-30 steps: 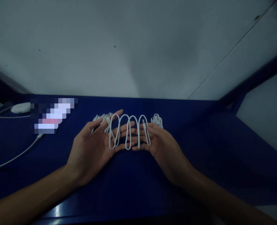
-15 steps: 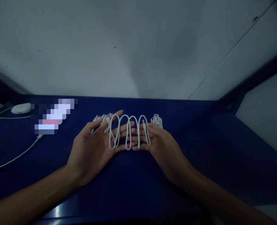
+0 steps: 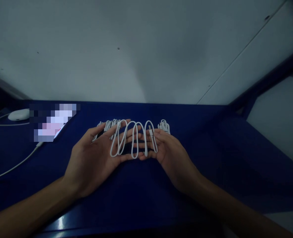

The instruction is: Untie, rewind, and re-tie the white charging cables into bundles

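A white USB cable (image 3: 146,145) lies in wavy loops across the fingers of both my hands, its metal plug pointing up near the right thumb. My left hand (image 3: 94,158) is palm up, fingers stretched under the left loops and thumb apart from them. My right hand (image 3: 171,152) bears the other end, its thumb beside the plug and its fingers reaching towards the left ones. Behind my left fingers lie bundled white cables (image 3: 108,125), partly hidden. Another white cable bundle (image 3: 165,126) shows just beyond my right hand.
On the blue table (image 3: 141,198), a phone with a blurred, lit screen (image 3: 57,122) lies at the left, a white cord (image 3: 20,167) plugged into it. A rounded white device (image 3: 19,114) sits beyond it. A grey wall panel (image 3: 99,66) rises behind the table.
My left hand has shifted slightly left and the left loops have spread and slanted more. The whole view has moved a little. Both hands still bear the cable.
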### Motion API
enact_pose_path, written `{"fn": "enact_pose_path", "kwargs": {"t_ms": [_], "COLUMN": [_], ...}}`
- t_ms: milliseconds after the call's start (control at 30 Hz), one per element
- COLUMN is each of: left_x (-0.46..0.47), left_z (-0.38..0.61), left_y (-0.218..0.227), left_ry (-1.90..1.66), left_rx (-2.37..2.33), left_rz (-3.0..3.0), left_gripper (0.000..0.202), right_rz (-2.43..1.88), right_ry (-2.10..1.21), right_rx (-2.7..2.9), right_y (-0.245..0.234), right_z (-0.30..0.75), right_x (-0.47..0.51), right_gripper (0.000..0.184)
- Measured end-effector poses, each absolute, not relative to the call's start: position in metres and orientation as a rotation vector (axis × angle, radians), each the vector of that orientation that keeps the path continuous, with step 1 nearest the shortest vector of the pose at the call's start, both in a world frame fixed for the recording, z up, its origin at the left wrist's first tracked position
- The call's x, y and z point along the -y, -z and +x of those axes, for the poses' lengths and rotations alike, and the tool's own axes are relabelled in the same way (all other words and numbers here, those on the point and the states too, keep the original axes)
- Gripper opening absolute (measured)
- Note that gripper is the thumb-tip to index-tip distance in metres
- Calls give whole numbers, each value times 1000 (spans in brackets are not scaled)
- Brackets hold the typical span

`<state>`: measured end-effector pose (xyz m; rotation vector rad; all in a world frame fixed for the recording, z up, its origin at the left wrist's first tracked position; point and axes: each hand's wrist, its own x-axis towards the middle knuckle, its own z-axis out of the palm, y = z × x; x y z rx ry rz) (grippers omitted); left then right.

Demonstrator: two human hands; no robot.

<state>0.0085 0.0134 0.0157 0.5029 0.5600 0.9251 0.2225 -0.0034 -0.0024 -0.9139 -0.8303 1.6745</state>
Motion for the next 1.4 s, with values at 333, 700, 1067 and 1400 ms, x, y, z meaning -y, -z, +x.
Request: {"fn": "enact_pose_path", "kwargs": {"t_ms": [333,700,1067,1400], "left_x": [-13,-14,-9,-9], "left_z": [14,14,18,19], "left_y": [-19,-17,-17,-16], "left_ry": [-954,-983,-982,-974], "left_rx": [-597,-592,-705,-689], "left_rz": [526,593,690,685], "left_gripper": [58,52,42,40], "right_rz": [-960,-1055,-1019,-1019], "right_ry": [-1644,-1593,-1543,-1544], "right_rx": [812,853,888,884], "right_y": [5,-2,2,2], "right_z": [221,219,221,221], "right_x": [2,5,6,8], "right_gripper": [14,19,22,22]}}
